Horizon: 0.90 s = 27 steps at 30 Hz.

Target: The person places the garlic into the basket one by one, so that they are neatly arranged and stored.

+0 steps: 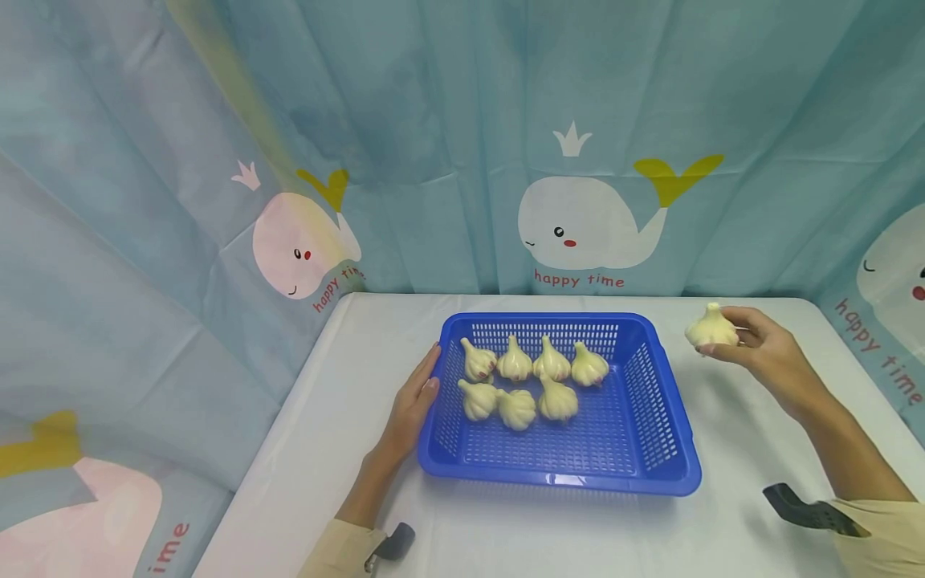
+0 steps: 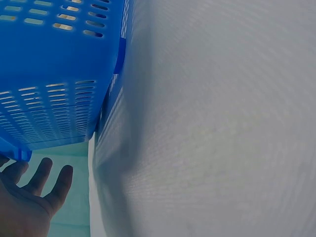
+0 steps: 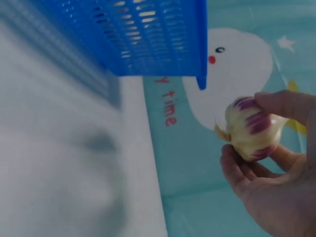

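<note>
My right hand (image 1: 769, 357) pinches a garlic bulb (image 1: 711, 327) between thumb and fingers, above the table beyond the basket's right side. Purple streaks mark this bulb's underside in the right wrist view, where its root tuft points left. A blue plastic basket (image 1: 578, 480) stands on the table with several more garlic bulbs inside, in two rows toward its back left. Three of them make up the front row, including a bulb (image 1: 516, 409) in its middle. Against the basket's left rim rests my left hand (image 1: 410, 409), its fingers extended in the left wrist view (image 2: 24, 202).
The table (image 1: 340, 401) has a white cover. Behind it and along both sides hangs a blue curtain (image 1: 448, 233) printed with whales. Dark wrist mounts (image 1: 812, 510) sit at both sleeves. Inside the basket, bare floor (image 1: 600, 437) shows at the front right.
</note>
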Each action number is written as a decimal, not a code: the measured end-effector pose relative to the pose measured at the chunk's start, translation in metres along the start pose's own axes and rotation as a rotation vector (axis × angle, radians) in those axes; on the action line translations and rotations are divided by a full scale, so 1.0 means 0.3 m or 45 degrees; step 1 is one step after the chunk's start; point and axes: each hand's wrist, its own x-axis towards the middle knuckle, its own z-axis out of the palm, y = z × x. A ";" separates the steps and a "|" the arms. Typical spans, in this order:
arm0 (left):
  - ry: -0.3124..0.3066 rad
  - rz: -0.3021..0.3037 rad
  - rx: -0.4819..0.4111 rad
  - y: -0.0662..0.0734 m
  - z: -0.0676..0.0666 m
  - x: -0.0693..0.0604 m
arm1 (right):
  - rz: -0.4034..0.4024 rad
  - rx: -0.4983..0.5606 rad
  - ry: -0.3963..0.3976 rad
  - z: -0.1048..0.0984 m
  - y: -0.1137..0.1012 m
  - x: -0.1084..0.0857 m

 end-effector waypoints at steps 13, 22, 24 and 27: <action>-0.006 -0.011 -0.007 0.008 -0.003 0.001 | -0.064 0.066 0.019 0.021 -0.092 -0.010; 0.003 -0.007 -0.004 0.001 0.001 0.002 | -0.165 0.109 0.035 0.024 -0.157 -0.011; 0.001 -0.009 -0.002 0.004 0.001 0.001 | -0.183 0.124 0.034 0.029 -0.176 -0.011; 0.002 -0.012 0.003 0.007 0.000 0.001 | -0.182 0.159 0.028 0.036 -0.204 -0.008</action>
